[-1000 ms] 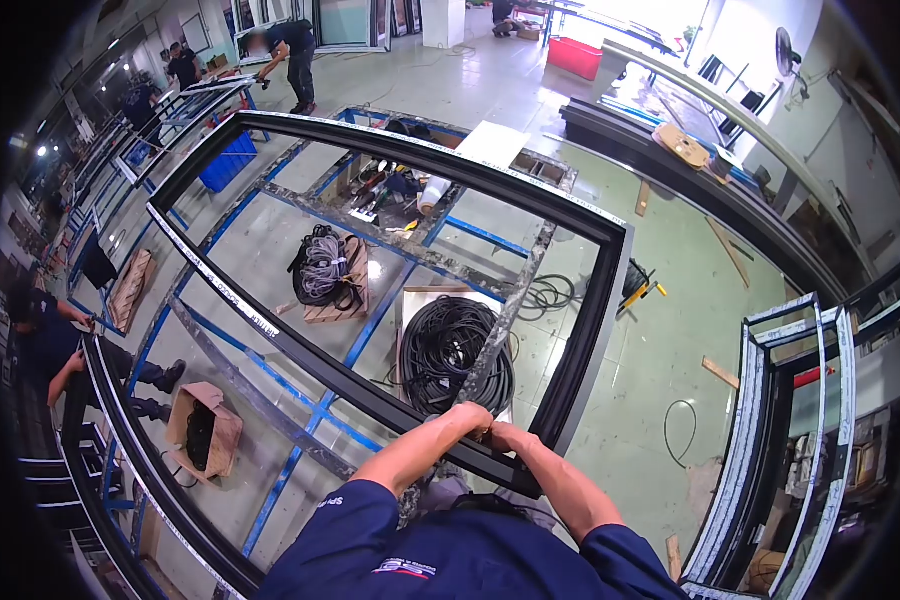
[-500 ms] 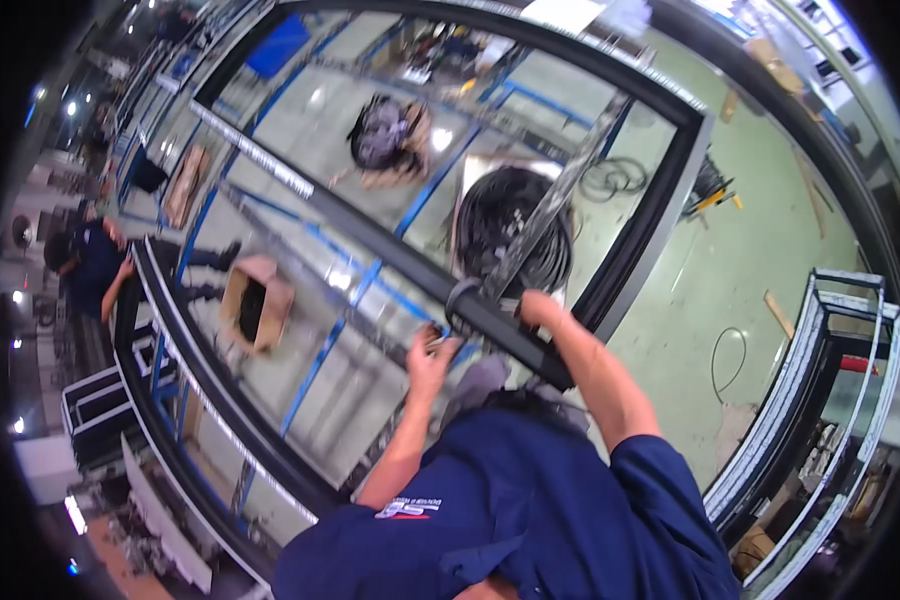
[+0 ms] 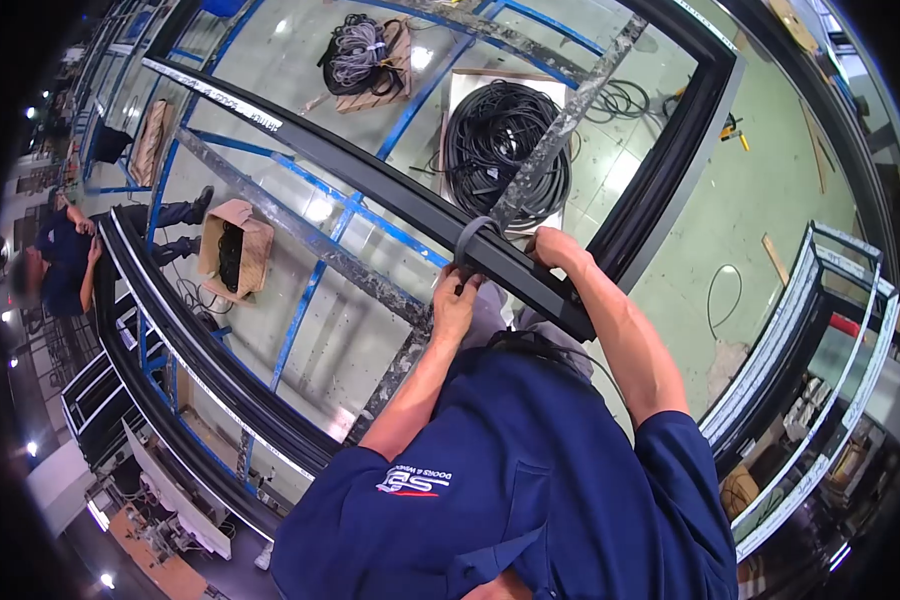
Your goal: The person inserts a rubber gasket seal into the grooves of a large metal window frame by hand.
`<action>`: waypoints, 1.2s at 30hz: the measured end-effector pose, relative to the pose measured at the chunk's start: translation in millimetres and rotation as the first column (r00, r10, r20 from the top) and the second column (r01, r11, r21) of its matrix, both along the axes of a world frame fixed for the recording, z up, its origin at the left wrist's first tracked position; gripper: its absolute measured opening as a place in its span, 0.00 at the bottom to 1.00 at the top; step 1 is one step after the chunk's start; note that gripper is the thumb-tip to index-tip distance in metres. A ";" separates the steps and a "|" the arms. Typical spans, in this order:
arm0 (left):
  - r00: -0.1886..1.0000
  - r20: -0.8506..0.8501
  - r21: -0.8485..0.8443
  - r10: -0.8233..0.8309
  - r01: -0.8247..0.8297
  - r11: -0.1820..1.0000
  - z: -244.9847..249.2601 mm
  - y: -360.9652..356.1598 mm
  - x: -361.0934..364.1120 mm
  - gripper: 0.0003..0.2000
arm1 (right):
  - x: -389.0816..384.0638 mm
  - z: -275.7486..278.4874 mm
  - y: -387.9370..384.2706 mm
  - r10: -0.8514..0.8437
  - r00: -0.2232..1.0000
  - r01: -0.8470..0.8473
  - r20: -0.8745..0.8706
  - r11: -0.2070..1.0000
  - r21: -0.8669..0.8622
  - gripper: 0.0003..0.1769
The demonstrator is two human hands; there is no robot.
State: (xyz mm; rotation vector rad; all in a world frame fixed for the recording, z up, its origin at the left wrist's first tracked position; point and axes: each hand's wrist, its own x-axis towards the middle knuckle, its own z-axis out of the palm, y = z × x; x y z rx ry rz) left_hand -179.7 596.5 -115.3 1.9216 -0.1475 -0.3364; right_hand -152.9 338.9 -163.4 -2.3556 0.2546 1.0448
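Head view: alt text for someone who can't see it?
A person in a navy shirt leans over a black frame bar, left hand gripping a black strip looped over it, right hand resting on the bar beside it. A black coil lies below.

Thin black rubber strip (image 3: 468, 238), bent into a small upright loop across the bar. Near end pinched in the left hand (image 3: 457, 302), far end dropping just beside the fingers of the right hand (image 3: 557, 250). Long, straight black metal frame bar (image 3: 370, 185), lying flat beneath both hands, stretching far up-left from the grip and ending just beyond the right hand.
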 end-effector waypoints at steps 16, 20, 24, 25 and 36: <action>0.486 -0.707 -0.239 -0.513 0.519 0.821 142.3 -1.9 260.5 0.13 | -2.3 30.1 12.8 -0.362 0.904 0.423 -0.230 0.839 0.341 0.23; 0.274 -0.821 -0.397 -0.500 0.355 0.847 136.1 17.4 214.7 0.13 | -2.7 29.5 19.3 -0.455 0.845 0.534 -0.281 0.732 0.422 0.20; 0.390 -0.756 -0.406 -0.526 0.351 0.844 124.0 34.9 198.3 0.16 | -5.9 26.8 24.7 -0.450 0.877 0.478 -0.167 0.790 0.384 0.18; 0.424 -0.760 -0.390 -0.493 0.310 0.867 127.5 34.5 200.6 0.15 | -3.0 33.1 24.5 -0.435 0.888 0.458 -0.148 0.810 0.367 0.18; 0.313 -0.735 -0.384 -0.601 0.538 0.750 126.2 27.5 155.5 0.13 | 21.7 34.5 36.0 -0.322 0.946 0.321 -0.034 0.920 0.223 0.21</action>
